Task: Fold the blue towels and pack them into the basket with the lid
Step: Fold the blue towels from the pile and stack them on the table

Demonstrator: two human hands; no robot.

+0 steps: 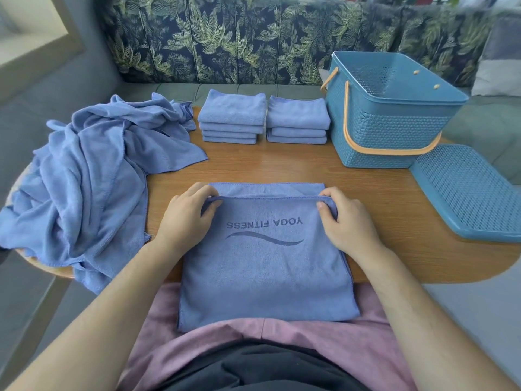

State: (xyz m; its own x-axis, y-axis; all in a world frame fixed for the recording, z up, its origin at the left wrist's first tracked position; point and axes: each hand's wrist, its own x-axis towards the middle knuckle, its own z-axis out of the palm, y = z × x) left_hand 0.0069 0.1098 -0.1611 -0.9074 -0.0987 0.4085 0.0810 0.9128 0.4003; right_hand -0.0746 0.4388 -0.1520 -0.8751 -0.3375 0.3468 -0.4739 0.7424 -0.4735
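the left hand (187,214) and right hand (348,218) pinch the top edge of a half-folded towel (265,266); beyond their fingers sit two folded stacks (232,117), an unfolded heap (93,170) and the empty basket (389,128), its lid (468,193) off.

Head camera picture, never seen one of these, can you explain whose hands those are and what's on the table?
No machine here: a person wears one camera on the head, looking down at their own hands. The left hand and right hand each pinch the printed towel near its far edge; it lies on the table and hangs over the near side. Left of it lies a heap of unfolded towels; behind it stand a left stack and a right stack of folded towels. At the right is the basket, its lid lying beside it.
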